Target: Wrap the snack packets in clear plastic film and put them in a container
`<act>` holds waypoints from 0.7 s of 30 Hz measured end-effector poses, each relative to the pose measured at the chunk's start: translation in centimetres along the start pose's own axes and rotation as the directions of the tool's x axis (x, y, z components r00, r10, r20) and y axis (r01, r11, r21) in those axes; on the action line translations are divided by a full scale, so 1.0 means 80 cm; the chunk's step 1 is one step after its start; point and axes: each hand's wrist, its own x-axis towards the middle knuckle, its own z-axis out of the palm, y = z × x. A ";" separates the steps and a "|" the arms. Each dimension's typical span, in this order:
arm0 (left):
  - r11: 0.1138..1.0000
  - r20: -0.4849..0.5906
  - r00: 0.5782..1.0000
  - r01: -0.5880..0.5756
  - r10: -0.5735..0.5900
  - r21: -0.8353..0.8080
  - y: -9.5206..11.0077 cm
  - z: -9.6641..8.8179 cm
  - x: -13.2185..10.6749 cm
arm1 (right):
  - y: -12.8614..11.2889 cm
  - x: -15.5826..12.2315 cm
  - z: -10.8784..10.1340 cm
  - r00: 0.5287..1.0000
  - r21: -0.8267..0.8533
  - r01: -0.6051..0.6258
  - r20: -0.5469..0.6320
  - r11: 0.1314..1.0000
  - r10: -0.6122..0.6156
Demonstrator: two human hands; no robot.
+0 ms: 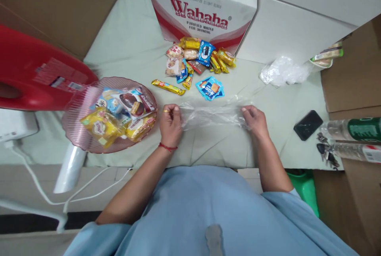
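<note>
Both my hands hold a clear plastic bag (pixel 212 114) stretched flat over the pale green cloth. My left hand (pixel 170 123), with a ring and a red wrist string, is closed on the bag's left end. My right hand (pixel 253 120) pinches its right end. Just beyond the bag lies a pile of small snack packets (pixel 196 58), with blue biscuit packets (pixel 210 87) and a long yellow bar (pixel 168 87) nearest to me. Left of my left hand sits a pink round tray (pixel 74 129) holding bagged snacks (pixel 119 115).
A Wahaha water carton (pixel 202 6) and white boxes (pixel 297 14) stand at the back. A crumpled plastic bag (pixel 282 71) lies at right, with a black phone (pixel 308 125), keys (pixel 326 151) and bottles (pixel 354 139). A red stool (pixel 32 73) is at left, a bag roll (pixel 70 168) below the tray.
</note>
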 end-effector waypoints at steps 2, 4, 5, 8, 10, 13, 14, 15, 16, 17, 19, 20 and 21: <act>0.998 0.014 0.999 -0.038 0.037 0.057 -0.001 0.000 -0.005 | 0.004 0.006 -0.009 0.991 -0.089 0.098 -0.079 0.991 -0.105; 0.994 0.033 0.998 -0.057 0.054 0.096 0.000 0.001 -0.010 | -0.003 0.009 -0.023 0.954 -0.157 0.151 -0.236 0.976 -0.186; 0.993 0.035 0.998 -0.062 0.058 0.105 0.000 0.002 -0.011 | -0.010 0.010 -0.029 0.921 -0.193 0.176 -0.314 0.965 -0.230; 0.990 0.013 0.997 -0.074 0.073 0.121 0.001 0.004 -0.014 | -0.040 0.006 -0.036 0.854 -0.279 0.323 -0.326 0.904 -0.406; 0.988 0.000 0.997 -0.076 0.077 0.134 0.000 0.006 -0.013 | -0.057 0.001 -0.024 0.843 -0.320 0.469 -0.116 0.823 -0.525; 0.987 0.000 0.998 -0.060 0.060 0.148 -0.005 0.007 -0.013 | -0.064 -0.001 0.011 0.778 -0.349 0.627 0.231 0.697 -0.584; 0.987 -0.004 0.999 -0.052 0.053 0.151 -0.007 0.006 -0.012 | -0.062 -0.001 0.022 0.758 -0.348 0.652 0.288 0.674 -0.585; 0.988 -0.010 0.999 -0.043 0.045 0.152 -0.009 0.005 -0.012 | -0.060 -0.001 0.031 0.746 -0.341 0.666 0.310 0.664 -0.589; 0.989 -0.018 0.999 -0.035 0.038 0.147 -0.011 0.004 -0.011 | -0.057 -0.001 0.037 0.739 -0.327 0.673 0.309 0.663 -0.598; 0.990 -0.028 0.999 -0.028 0.032 0.138 -0.013 0.003 -0.011 | -0.055 -0.003 0.039 0.735 -0.310 0.678 0.293 0.667 -0.611; 0.995 -0.046 0.999 -0.011 0.016 0.097 -0.015 0.003 -0.008 | -0.054 -0.009 0.036 0.729 -0.285 0.684 0.246 0.672 -0.638; 0.998 -0.054 0.999 0.002 0.001 0.066 -0.016 0.003 -0.006 | -0.055 -0.013 0.031 0.727 -0.279 0.686 0.225 0.672 -0.648; 0.999 -0.063 0.998 0.018 -0.016 0.032 -0.017 0.005 -0.004 | -0.056 -0.017 0.025 0.726 -0.279 0.686 0.208 0.672 -0.655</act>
